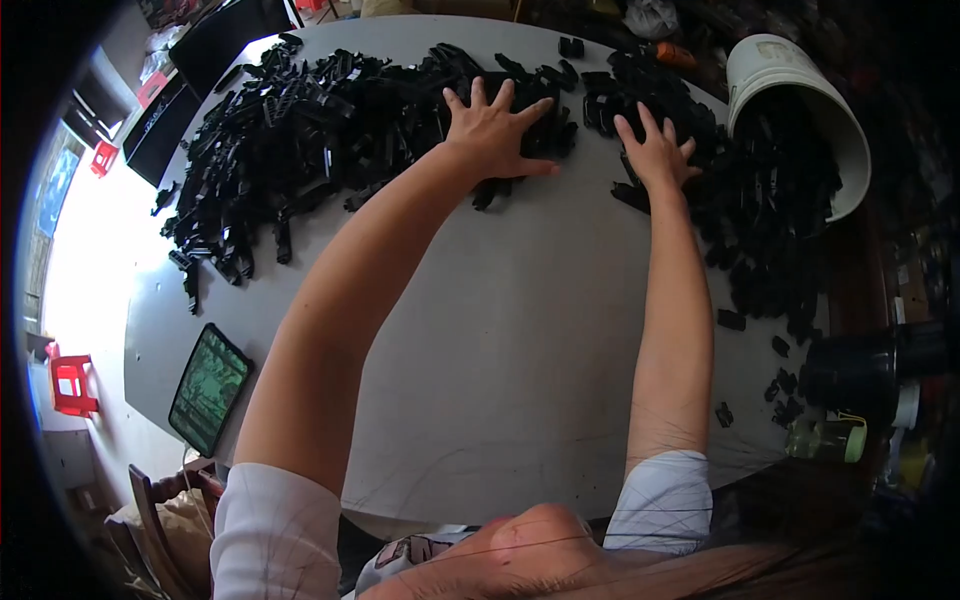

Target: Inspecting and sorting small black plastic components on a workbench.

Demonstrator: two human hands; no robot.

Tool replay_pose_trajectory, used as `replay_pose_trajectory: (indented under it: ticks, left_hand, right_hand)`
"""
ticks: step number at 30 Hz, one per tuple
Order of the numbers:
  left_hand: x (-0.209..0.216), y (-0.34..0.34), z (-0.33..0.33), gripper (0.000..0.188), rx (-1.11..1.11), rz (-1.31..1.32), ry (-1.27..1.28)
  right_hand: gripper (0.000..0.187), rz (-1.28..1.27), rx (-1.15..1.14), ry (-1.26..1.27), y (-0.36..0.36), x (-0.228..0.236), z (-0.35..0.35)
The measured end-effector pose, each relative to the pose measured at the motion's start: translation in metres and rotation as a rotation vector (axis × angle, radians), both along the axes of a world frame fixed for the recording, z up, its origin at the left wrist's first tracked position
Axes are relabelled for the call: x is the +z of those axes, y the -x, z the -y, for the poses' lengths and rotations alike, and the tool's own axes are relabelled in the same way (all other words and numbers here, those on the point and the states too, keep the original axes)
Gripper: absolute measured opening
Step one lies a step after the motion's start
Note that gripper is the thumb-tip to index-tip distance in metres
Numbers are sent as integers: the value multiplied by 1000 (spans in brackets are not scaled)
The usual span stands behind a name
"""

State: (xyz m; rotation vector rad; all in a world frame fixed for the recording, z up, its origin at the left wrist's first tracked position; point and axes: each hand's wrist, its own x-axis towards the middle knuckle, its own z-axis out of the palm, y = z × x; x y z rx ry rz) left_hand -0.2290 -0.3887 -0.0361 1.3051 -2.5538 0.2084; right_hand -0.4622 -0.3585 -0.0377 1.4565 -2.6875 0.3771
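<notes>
My left hand [492, 128] is spread over the right end of a wide heap of black plastic parts [300, 130], its fingers stretched out and the thumb pointing right. My right hand [658, 155] lies with fingers apart on a second heap of small black parts [655, 95] farther right. A narrow strip of the pale table [500, 330] shows between the two heaps. Whatever lies beneath my palms is hidden. Both arms reach far forward across the tabletop.
A white bucket [775, 62] lies tipped at the right, black parts [765, 190] spilling from it. A tablet [210, 390] stands at the left edge. A black container [850, 375] and a green-lidded jar [830, 440] are at the right; a red stool [72, 385] stands left.
</notes>
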Motion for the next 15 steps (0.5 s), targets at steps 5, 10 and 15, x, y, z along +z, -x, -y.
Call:
replay_pose_trajectory:
  ticks: [5, 10, 15]
  left_hand:
    - [-7, 7, 1, 80, 1, -33, -35]
    - [-3, 3, -24, 73, -60, -51, -147]
    - [-9, -4, -62, 75, -146, -119, -150]
  right_hand:
    - [65, -99, 148, 67, -3, -7, -3]
    - [64, -96, 228, 92, -27, -8, -23]
    - [52, -32, 339, 177, -63, -10, -58]
